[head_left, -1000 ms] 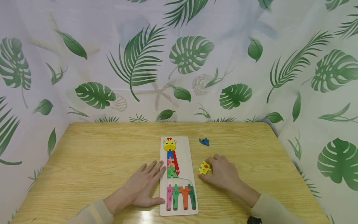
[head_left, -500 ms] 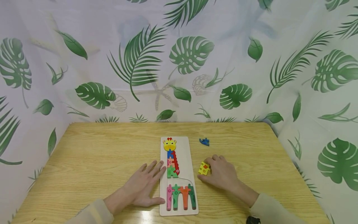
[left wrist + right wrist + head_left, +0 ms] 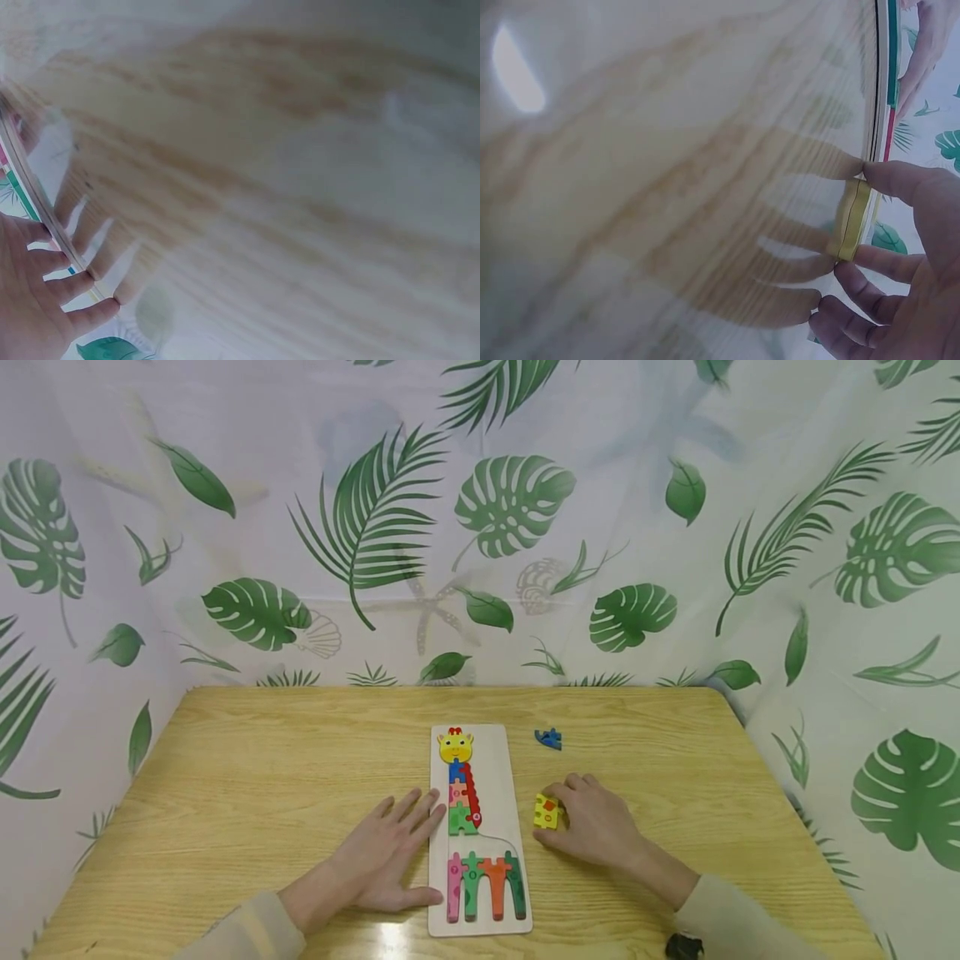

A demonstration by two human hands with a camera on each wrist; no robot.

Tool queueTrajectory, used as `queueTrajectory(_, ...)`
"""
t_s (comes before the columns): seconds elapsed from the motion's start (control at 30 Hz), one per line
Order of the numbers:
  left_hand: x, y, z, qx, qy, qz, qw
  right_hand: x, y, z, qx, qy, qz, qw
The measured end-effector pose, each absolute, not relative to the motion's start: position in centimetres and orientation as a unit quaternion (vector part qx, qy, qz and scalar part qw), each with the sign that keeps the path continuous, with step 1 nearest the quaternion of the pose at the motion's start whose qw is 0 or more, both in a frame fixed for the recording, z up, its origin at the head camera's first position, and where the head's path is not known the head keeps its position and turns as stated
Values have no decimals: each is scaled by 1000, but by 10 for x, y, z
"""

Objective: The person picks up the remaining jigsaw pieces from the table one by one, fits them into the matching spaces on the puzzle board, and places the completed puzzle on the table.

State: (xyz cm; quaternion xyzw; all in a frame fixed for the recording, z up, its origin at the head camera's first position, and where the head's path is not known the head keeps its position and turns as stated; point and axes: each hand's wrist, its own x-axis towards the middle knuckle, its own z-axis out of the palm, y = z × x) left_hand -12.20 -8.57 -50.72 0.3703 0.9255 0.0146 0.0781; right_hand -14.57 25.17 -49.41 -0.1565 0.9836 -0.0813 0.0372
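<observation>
A giraffe puzzle board (image 3: 491, 777) lies lengthwise on the table, holding a yellow head piece (image 3: 455, 747), several neck pieces and several leg pieces (image 3: 493, 889). Bare outline shows between neck and legs. My left hand (image 3: 386, 852) rests with spread, straight fingers at the board's left edge; in the left wrist view the fingertips (image 3: 94, 319) are along that edge. To the right of the board, my right hand (image 3: 596, 822) pinches a yellow puzzle piece (image 3: 547, 811) with a red patch. In the right wrist view this yellow piece (image 3: 850, 219) stays low at the tabletop, between thumb and fingers.
A blue puzzle piece (image 3: 549, 739) lies farther back, right of the board's top end. The wooden table (image 3: 300, 743) ends at a leaf-printed cloth (image 3: 420, 527) behind and on both sides. Something dark (image 3: 684, 946) shows at the right wrist.
The yellow piece has turned from a tilted position to nearly square with the board, between the right hand's fingers. My left hand and the board keep their places.
</observation>
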Motion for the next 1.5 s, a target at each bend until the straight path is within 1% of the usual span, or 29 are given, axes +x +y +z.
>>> queueTrajectory(0.53,-121,-86,-507,366,926,22,87,-148,263,-491,-234,965,-103,61)
queueTrajectory(0.73,-122,-86,-508,366,926,20,86,-149,267,-493,-241,962,-107,69)
queueTrajectory(0.93,-122,-85,-509,365,926,27,93,-145,268,-497,-219,968,-111,50)
queueTrajectory(1.17,-121,-85,-508,365,926,27,92,-140,266,-494,-146,983,-112,20)
queueTrajectory(1.5,-122,-85,-508,362,927,28,95,-135,261,-490,-113,990,-77,35)
